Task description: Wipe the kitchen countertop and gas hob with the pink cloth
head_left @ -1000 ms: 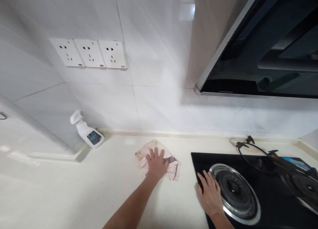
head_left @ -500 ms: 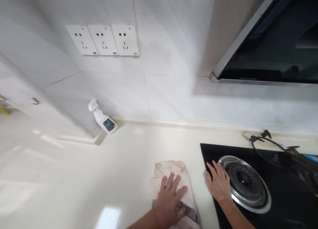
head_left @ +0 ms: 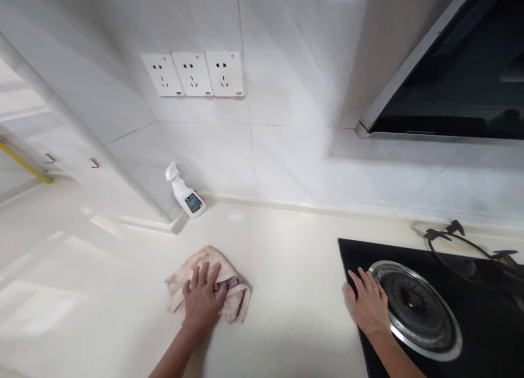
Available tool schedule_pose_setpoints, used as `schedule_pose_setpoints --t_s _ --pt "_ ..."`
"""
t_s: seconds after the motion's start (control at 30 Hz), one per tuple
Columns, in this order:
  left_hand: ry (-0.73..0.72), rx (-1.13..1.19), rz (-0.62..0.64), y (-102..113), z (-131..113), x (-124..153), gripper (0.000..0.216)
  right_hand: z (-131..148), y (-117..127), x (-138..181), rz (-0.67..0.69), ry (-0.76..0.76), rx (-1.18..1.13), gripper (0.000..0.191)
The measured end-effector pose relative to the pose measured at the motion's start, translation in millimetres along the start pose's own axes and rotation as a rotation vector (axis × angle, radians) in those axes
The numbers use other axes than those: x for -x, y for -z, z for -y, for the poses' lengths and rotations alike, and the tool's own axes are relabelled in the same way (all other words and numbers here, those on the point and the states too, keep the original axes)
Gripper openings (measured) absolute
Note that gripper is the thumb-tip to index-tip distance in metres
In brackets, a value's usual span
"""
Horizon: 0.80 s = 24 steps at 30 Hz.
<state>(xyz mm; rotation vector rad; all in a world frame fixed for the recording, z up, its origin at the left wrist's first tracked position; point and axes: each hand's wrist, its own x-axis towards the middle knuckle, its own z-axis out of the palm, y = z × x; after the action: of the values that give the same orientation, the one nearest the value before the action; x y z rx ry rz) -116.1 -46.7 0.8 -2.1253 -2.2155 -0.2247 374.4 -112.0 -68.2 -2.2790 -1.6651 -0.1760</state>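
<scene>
My left hand (head_left: 202, 299) lies flat, fingers spread, pressing a crumpled pinkish-white cloth (head_left: 182, 279) onto the cream countertop (head_left: 286, 290). My right hand (head_left: 368, 304) rests open and flat on the left edge of the black glass hob (head_left: 483, 318), just beside the round steel burner (head_left: 413, 307). It holds nothing.
A white spray bottle (head_left: 186, 195) stands in the back corner against the tiled wall. Three wall sockets (head_left: 193, 74) sit above it. A black pan support (head_left: 462, 252) lies at the hob's back. A range hood (head_left: 450, 77) hangs at the upper right.
My left hand has slid the cloth leftward across the counter, away from the hob. The right hand stays put on the hob's edge.
</scene>
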Motion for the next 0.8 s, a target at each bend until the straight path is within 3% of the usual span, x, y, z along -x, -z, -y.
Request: schedule_pose_setpoints --t_s 0.1,0.2,0.4,0.5,0.63,0.8 --pt "0.145 -0.007 0.006 1.3 -32.4 -14.3 0.056 -1.4 -0.7 -0.2 0.0 0.005 -0.002 0.067" --pt "0.117 0.033 0.053 -3.1 -70.0 -10.6 0.059 -2.7 -0.9 -0.2 0.006 0.003 -0.004 0.067" --pt "-0.31 0.239 0.048 -32.8 -138.2 50.8 0.066 -0.6 2.3 0.0 -0.009 0.006 0.001 0.067" --pt "-0.531 0.327 0.064 -43.6 -158.8 84.8 0.075 -0.2 3.4 0.4 -0.018 0.005 0.006 0.067" --pt "-0.691 0.353 0.117 -41.9 -152.8 105.4 0.081 -1.9 3.1 0.9 -0.019 0.018 0.009 0.069" --pt "-0.698 0.277 0.093 -29.5 -95.3 108.6 0.083 -5.4 0.7 1.2 -0.028 0.013 0.004 0.069"
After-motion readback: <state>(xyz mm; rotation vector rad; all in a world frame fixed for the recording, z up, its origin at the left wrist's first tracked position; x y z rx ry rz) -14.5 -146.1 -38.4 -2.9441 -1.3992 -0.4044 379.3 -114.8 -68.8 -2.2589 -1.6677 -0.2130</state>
